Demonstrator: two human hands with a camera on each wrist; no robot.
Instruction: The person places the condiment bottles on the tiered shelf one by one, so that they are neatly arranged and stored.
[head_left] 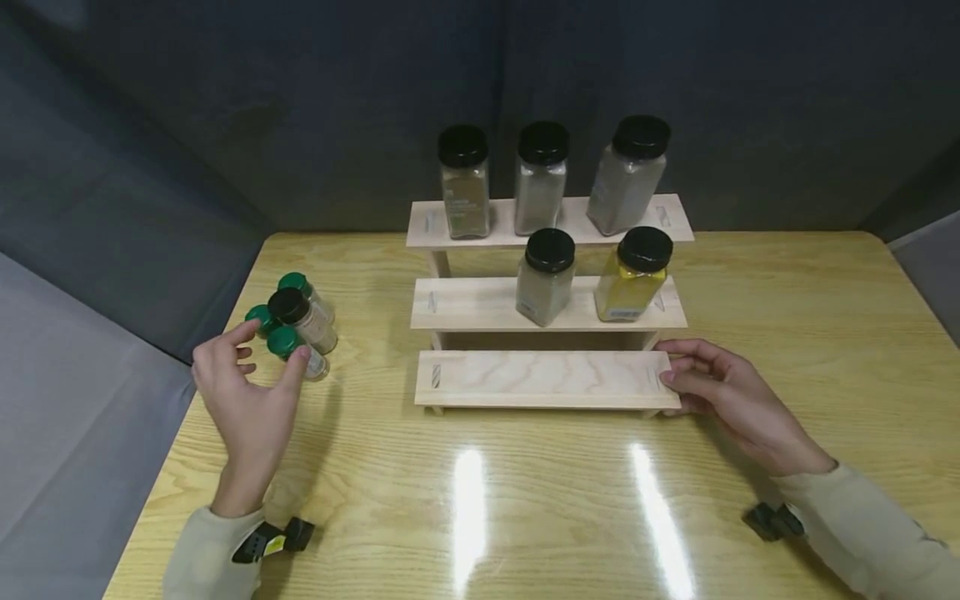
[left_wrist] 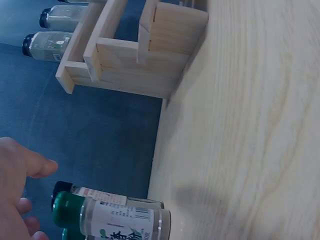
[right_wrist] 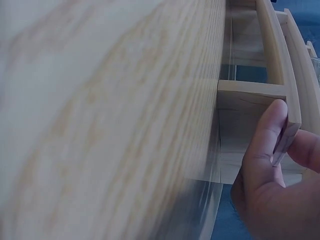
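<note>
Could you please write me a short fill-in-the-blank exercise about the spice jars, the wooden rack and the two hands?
1. The top shelf of the rack holds ___ jars.
2. The jar with yellow contents stands on the ___ shelf.
3. The right hand grips the end of the ___ shelf.
4. The left hand reaches the jars whose caps are mostly ___.

Missing words: three; middle; bottom; green

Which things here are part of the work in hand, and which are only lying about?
In hand: left hand at the small jars; right hand holding the rack.
Lying about: five black-lidded jars on the upper steps; table; dark backdrop.
</note>
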